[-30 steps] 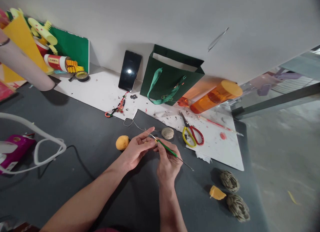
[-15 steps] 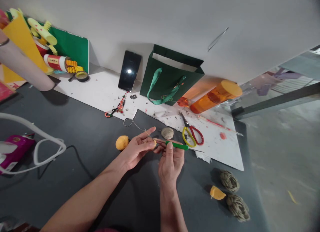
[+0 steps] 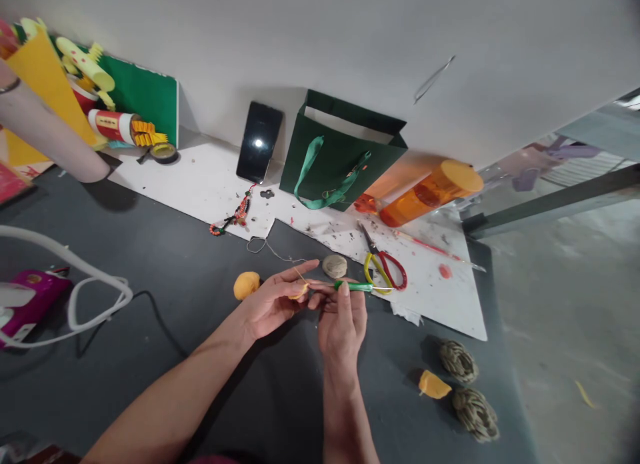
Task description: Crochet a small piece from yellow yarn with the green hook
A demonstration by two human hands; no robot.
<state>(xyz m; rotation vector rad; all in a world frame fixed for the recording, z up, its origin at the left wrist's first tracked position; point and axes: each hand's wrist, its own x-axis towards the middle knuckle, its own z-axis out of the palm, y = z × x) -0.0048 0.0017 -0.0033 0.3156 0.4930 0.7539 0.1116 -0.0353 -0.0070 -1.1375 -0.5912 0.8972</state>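
My left hand pinches a small piece of yellow crochet work between thumb and fingers, its index finger stretched out with a thin yarn strand running by it. My right hand is closed around the green handle of a crochet hook, thumb on top. A thin metal shaft sticks out from the handle's right end; the end toward the yellow work is hard to make out. Just left of my left hand lies a ball of yellow yarn. A beige yarn ball rests beyond my fingers.
Scissors with red and yellow handles lie right of my hands. Behind stand a phone, a dark green paper bag and an orange bottle. Olive yarn bundles and a yellow piece lie at right; a white cable at left.
The crochet hook has turned in my right hand, and a metal shaft now shows at its right end. My left fingertips and the yellow work have shifted slightly.
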